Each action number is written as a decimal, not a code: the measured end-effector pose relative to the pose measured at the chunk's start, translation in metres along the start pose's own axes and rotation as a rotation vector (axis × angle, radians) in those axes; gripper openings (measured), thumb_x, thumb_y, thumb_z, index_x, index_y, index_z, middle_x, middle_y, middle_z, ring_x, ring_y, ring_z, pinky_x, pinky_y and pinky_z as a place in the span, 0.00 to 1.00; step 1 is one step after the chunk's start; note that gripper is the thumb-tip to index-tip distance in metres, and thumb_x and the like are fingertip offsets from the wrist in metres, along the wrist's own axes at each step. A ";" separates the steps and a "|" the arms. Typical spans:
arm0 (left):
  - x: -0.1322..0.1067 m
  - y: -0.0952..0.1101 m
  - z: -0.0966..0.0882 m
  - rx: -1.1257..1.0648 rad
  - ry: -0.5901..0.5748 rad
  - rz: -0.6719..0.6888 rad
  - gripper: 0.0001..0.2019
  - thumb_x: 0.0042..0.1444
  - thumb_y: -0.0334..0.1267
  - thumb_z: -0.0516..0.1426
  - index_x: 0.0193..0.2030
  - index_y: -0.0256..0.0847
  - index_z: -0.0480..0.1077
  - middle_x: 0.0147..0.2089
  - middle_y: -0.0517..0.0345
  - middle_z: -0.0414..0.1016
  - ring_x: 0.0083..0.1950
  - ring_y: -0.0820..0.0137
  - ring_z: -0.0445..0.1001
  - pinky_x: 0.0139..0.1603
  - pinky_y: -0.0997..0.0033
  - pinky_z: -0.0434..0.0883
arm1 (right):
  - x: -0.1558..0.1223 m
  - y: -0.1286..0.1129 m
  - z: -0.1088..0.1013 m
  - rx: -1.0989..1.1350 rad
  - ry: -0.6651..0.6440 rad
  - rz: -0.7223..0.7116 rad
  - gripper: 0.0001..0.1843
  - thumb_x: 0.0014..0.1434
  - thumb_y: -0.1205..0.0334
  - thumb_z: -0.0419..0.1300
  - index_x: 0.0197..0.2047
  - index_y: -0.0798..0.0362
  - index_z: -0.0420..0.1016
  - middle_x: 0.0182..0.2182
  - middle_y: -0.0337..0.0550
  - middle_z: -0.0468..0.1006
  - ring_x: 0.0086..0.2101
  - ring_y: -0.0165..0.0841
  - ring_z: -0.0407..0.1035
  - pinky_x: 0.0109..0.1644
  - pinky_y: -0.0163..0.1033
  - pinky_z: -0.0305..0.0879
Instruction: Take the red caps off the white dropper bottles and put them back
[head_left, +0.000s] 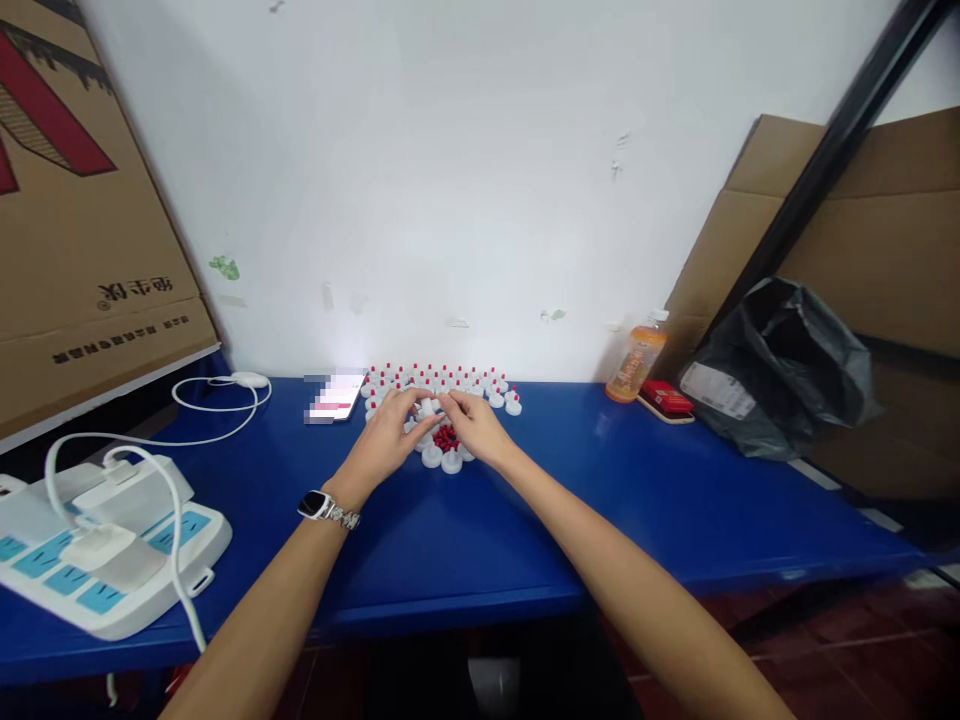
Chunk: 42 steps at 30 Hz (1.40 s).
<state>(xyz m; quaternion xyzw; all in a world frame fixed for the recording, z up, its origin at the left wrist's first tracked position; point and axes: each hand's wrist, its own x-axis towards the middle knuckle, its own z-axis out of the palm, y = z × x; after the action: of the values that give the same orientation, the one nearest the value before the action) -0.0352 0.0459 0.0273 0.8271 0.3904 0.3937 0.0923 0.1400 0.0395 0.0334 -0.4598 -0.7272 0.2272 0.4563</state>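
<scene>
My left hand (pixel 385 436) is closed, thumb and fingers around a white nozzle cap (pixel 428 407). Close beside it, my right hand (pixel 478 428) has its fingertips pinched together at the cap; whatever they hold is too small to make out. Below the hands lies a pile of small red tips (pixel 445 438). White caps without red tips (pixel 451 462) sit around the near side of that pile. Behind the hands stand rows of white caps with red tips (pixel 513 402), partly hidden by my fingers.
A blue table (pixel 600 510) meets a white wall. At left are a lit phone (pixel 341 396), a white cable and a power strip (pixel 112 560). On the right stand an orange drink bottle (pixel 637 358), a red packet (pixel 666 397) and a dark plastic bag (pixel 787 370). Cardboard flanks both sides.
</scene>
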 end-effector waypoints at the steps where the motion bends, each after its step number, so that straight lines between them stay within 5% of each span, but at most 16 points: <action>1: 0.001 0.002 -0.001 0.019 0.011 0.016 0.17 0.64 0.49 0.55 0.55 0.44 0.68 0.46 0.52 0.73 0.47 0.63 0.70 0.47 0.64 0.69 | 0.002 0.001 0.001 0.040 0.013 0.030 0.21 0.65 0.50 0.47 0.23 0.51 0.56 0.20 0.33 0.58 0.25 0.28 0.55 0.30 0.33 0.51; 6: 0.002 0.009 -0.010 0.142 0.035 0.095 0.17 0.64 0.49 0.56 0.55 0.44 0.69 0.48 0.52 0.74 0.50 0.61 0.68 0.52 0.61 0.68 | 0.009 0.006 0.008 0.228 0.033 0.241 0.22 0.62 0.51 0.49 0.20 0.50 0.54 0.17 0.32 0.53 0.21 0.27 0.49 0.26 0.34 0.47; 13: 0.003 0.013 -0.007 0.057 0.041 -0.008 0.18 0.62 0.50 0.57 0.54 0.45 0.72 0.46 0.52 0.75 0.50 0.61 0.70 0.51 0.63 0.68 | 0.011 0.001 0.012 0.472 0.001 0.390 0.18 0.59 0.58 0.51 0.20 0.49 0.54 0.16 0.31 0.52 0.19 0.26 0.45 0.24 0.35 0.44; 19: 0.007 -0.002 -0.017 -0.354 0.189 -0.271 0.24 0.66 0.57 0.47 0.46 0.38 0.73 0.37 0.54 0.77 0.34 0.69 0.71 0.35 0.70 0.67 | 0.011 0.000 -0.016 0.119 0.168 0.216 0.21 0.64 0.55 0.48 0.20 0.50 0.52 0.16 0.33 0.54 0.21 0.28 0.50 0.26 0.35 0.46; 21: 0.006 -0.008 -0.021 -0.345 0.205 -0.287 0.23 0.63 0.57 0.52 0.48 0.38 0.73 0.38 0.54 0.77 0.37 0.68 0.72 0.37 0.71 0.67 | 0.007 0.001 -0.026 -0.032 0.187 0.143 0.23 0.65 0.53 0.47 0.20 0.50 0.52 0.17 0.34 0.55 0.22 0.28 0.53 0.28 0.35 0.48; 27: 0.000 -0.014 -0.010 -0.117 0.036 -0.199 0.21 0.57 0.51 0.60 0.53 0.43 0.72 0.45 0.55 0.76 0.39 0.68 0.71 0.37 0.71 0.67 | -0.002 0.007 -0.027 -0.307 -0.094 0.099 0.06 0.57 0.59 0.61 0.33 0.52 0.75 0.26 0.35 0.74 0.28 0.29 0.65 0.37 0.35 0.56; 31: -0.002 -0.011 -0.006 -0.078 0.000 -0.206 0.20 0.56 0.51 0.61 0.51 0.43 0.73 0.44 0.55 0.76 0.40 0.67 0.72 0.39 0.69 0.68 | -0.002 0.010 -0.022 -0.114 -0.019 0.056 0.12 0.60 0.55 0.59 0.42 0.52 0.75 0.29 0.37 0.75 0.29 0.29 0.66 0.37 0.34 0.59; 38: -0.002 0.001 -0.004 -0.140 0.031 -0.180 0.18 0.55 0.50 0.62 0.48 0.43 0.72 0.44 0.55 0.77 0.41 0.67 0.73 0.41 0.68 0.69 | 0.005 0.008 -0.003 0.318 -0.040 -0.003 0.13 0.57 0.52 0.62 0.35 0.54 0.73 0.27 0.39 0.77 0.29 0.30 0.71 0.35 0.35 0.65; 42: -0.003 -0.010 -0.014 -0.091 0.044 -0.180 0.19 0.56 0.49 0.61 0.52 0.43 0.71 0.50 0.53 0.77 0.45 0.65 0.74 0.45 0.65 0.70 | 0.019 0.011 0.002 0.366 -0.031 0.020 0.11 0.56 0.54 0.63 0.33 0.54 0.73 0.27 0.40 0.77 0.28 0.30 0.71 0.34 0.35 0.65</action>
<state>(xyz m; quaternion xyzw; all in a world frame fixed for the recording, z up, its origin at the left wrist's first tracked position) -0.0526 0.0481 0.0303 0.7748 0.4468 0.4191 0.1562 0.1398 0.0618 0.0331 -0.3728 -0.6761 0.3671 0.5188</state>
